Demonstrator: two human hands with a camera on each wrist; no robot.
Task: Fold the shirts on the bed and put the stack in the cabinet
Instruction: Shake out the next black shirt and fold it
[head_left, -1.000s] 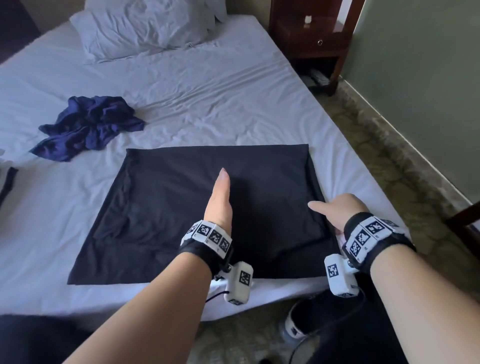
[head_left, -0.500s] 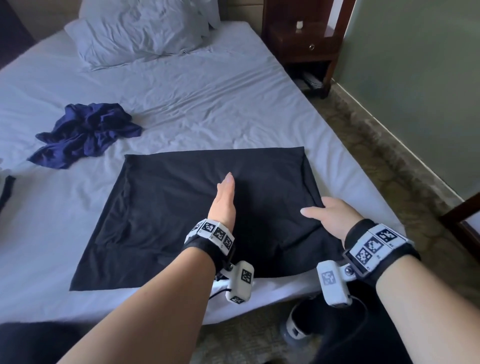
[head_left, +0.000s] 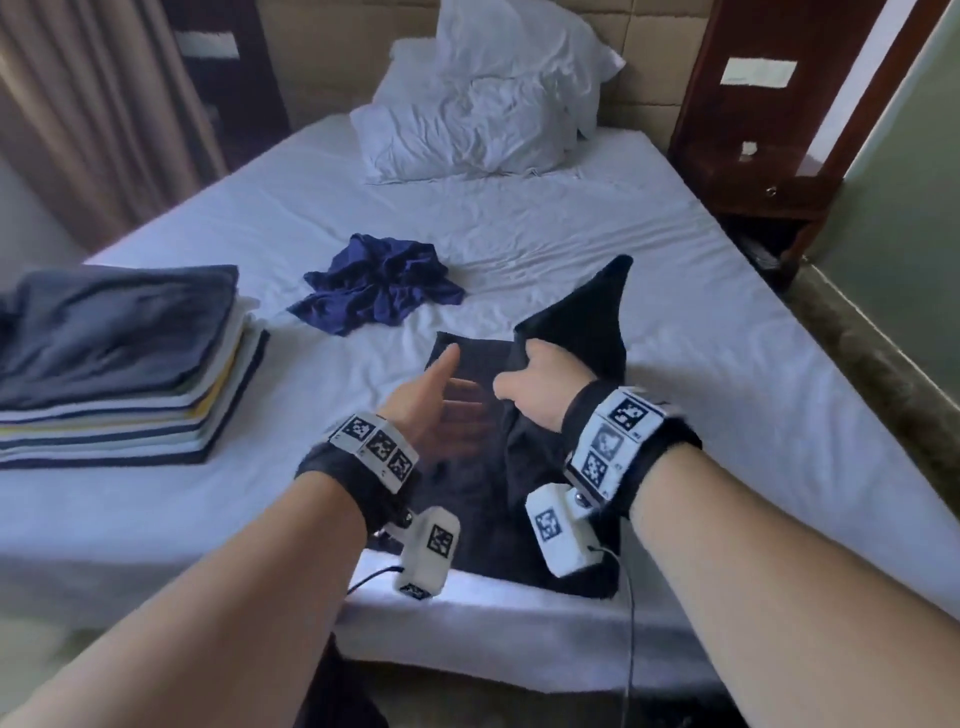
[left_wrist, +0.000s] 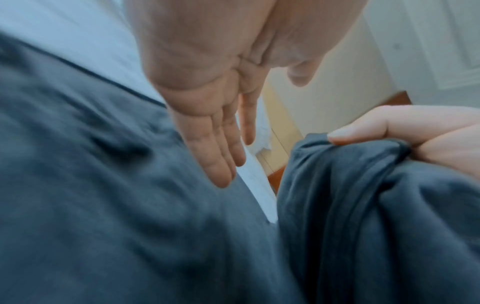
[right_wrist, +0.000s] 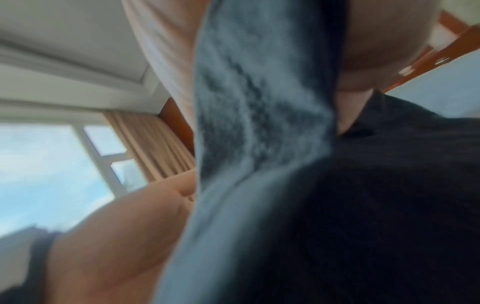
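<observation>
A black shirt (head_left: 483, 509) lies half folded at the near edge of the bed (head_left: 675, 270). My right hand (head_left: 540, 384) grips its right side and holds it raised, a corner standing up behind the knuckles. In the left wrist view the right thumb pinches a bunched fold of the shirt (left_wrist: 363, 205). My left hand (head_left: 441, 405) is flat with straight fingers (left_wrist: 218, 152), its edge on the shirt's middle. The right wrist view shows only blurred cloth (right_wrist: 259, 123) close to the lens. A crumpled navy shirt (head_left: 379, 286) lies further up the bed. A stack of folded shirts (head_left: 119, 364) sits at the left.
White pillows (head_left: 483, 104) lie at the head of the bed. A dark wooden nightstand (head_left: 763, 156) stands at the far right, with patterned floor and a green wall beside the bed. Curtains hang at the far left.
My right hand has taken hold of the shirt's right side and lifted it leftward over the middle. The view has swung left, bringing the folded stack into sight. My left hand stays flat.
</observation>
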